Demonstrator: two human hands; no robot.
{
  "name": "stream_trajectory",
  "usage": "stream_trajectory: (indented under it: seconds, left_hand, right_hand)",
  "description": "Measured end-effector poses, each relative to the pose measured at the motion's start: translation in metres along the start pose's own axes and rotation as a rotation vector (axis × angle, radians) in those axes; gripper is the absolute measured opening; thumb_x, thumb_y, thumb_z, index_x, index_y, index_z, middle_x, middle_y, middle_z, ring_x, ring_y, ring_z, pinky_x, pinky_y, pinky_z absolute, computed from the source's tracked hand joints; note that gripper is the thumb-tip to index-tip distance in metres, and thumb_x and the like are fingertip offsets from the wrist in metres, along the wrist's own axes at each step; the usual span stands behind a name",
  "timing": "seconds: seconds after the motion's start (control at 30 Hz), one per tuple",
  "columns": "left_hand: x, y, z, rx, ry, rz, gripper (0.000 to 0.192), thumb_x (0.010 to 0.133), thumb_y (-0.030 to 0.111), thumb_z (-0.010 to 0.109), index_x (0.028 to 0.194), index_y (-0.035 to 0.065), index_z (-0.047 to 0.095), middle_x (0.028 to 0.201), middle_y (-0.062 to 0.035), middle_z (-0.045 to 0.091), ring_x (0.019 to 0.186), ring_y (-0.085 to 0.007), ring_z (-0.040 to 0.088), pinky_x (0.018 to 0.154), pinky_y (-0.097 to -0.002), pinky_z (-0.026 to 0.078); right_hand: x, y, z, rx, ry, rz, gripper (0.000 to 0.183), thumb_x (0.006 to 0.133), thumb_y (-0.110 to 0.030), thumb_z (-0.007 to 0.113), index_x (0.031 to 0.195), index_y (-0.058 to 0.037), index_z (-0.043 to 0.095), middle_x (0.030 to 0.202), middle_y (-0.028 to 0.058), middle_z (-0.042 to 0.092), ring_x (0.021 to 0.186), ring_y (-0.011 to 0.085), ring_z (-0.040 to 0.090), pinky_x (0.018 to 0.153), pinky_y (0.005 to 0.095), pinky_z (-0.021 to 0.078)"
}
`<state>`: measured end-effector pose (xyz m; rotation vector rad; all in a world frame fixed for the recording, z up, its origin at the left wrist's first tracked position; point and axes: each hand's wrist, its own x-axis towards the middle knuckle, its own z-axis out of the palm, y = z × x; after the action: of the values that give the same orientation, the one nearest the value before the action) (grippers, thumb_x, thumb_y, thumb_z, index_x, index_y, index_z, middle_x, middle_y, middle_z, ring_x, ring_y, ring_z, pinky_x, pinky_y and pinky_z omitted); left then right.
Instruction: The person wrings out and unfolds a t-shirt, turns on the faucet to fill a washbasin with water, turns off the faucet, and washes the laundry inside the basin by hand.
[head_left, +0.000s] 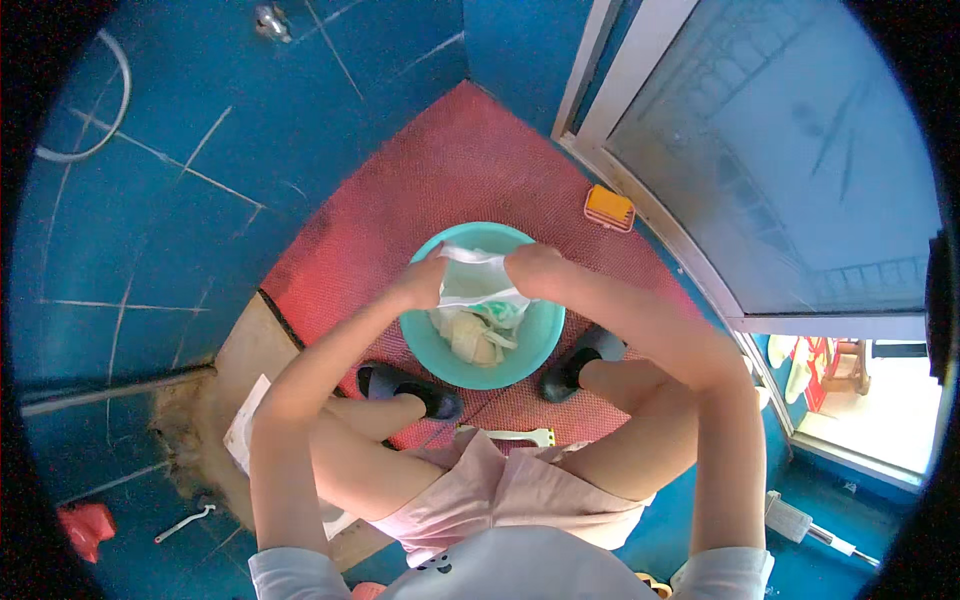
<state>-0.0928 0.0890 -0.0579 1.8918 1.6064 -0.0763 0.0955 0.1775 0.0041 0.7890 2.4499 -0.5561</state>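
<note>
A turquoise plastic basin (536, 349) stands on the floor between my feet. My left hand (424, 281) grips one side of a white garment (480, 262) above the basin, and my right hand (534, 270) grips its other side. The cloth is stretched between both hands, with its edge bands apart. Below it, off-white cloths (472, 339) and a green-patterned piece (499, 309) lie bunched inside the basin. My fingertips are partly hidden by the fabric.
Red textured matting (427, 165) covers the floor. A pink soap dish (621, 223) holding an orange bar (609, 202) sits near the glass door (787, 150). Blue tiled walls (187, 247) rise at the left. A brush (789, 517) lies at the lower right.
</note>
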Motion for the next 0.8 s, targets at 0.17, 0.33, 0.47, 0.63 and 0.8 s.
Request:
stream_trajectory:
  seconds: [0.17, 0.33, 0.47, 0.63, 0.8]
  left_hand:
    - [-0.028, 0.06, -0.073, 0.049, 0.115, 0.013, 0.052, 0.061, 0.005, 0.058, 0.11, -0.002, 0.042, 0.124, -0.0236, 0.037, 0.104, -0.0353, 0.047, 0.086, -0.0402, 0.041]
    - [-0.064, 0.083, -0.148, -0.031, 0.395, 0.198, 0.046, 0.055, 0.004, 0.056, 0.1, -0.0018, 0.052, 0.101, -0.0217, 0.054, 0.099, -0.0348, 0.05, 0.086, -0.0376, 0.039]
    - [-0.106, 0.136, -0.207, -0.036, 0.468, 0.266, 0.042, 0.055, 0.002, 0.048, 0.097, -0.002, 0.054, 0.087, -0.0193, 0.058, 0.079, -0.0276, 0.058, 0.064, -0.0338, 0.047]
    - [-0.149, 0.168, -0.242, -0.185, 0.484, 0.097, 0.046, 0.056, 0.001, 0.044, 0.101, -0.0015, 0.053, 0.083, -0.0136, 0.058, 0.067, -0.0162, 0.058, 0.046, -0.0263, 0.046]
    - [-0.166, 0.191, -0.249, -0.214, 0.581, 0.079, 0.048, 0.059, 0.002, 0.042, 0.105, -0.0009, 0.053, 0.086, -0.0117, 0.059, 0.071, -0.018, 0.058, 0.048, -0.0273, 0.047]
  right_hand:
    - [-0.058, -0.02, -0.071, -0.084, 0.147, -0.121, 0.015, 0.065, -0.002, 0.054, 0.077, 0.0009, 0.062, 0.082, 0.0209, 0.06, 0.08, 0.0317, 0.06, 0.067, 0.0423, 0.0485]
    - [-0.119, -0.047, -0.144, 0.02, 0.165, -0.069, 0.014, 0.061, 0.0, 0.054, 0.073, 0.0027, 0.06, 0.063, 0.0183, 0.06, 0.059, 0.0257, 0.062, 0.056, 0.0363, 0.0499]
    - [-0.152, -0.046, -0.177, -0.033, 0.323, 0.007, 0.016, 0.062, 0.005, 0.05, 0.075, 0.0055, 0.059, 0.061, 0.0182, 0.059, 0.053, 0.0237, 0.062, 0.05, 0.0342, 0.0491]
    - [-0.206, -0.071, -0.205, 0.071, 0.497, 0.038, 0.037, 0.064, 0.007, 0.044, 0.099, 0.0071, 0.056, 0.07, 0.0191, 0.06, 0.053, 0.021, 0.062, 0.05, 0.0316, 0.0488]
    - [-0.226, -0.065, -0.213, 0.14, 0.634, -0.037, 0.038, 0.064, 0.005, 0.041, 0.099, 0.0084, 0.054, 0.071, 0.0186, 0.06, 0.05, 0.0212, 0.06, 0.049, 0.0308, 0.0489]
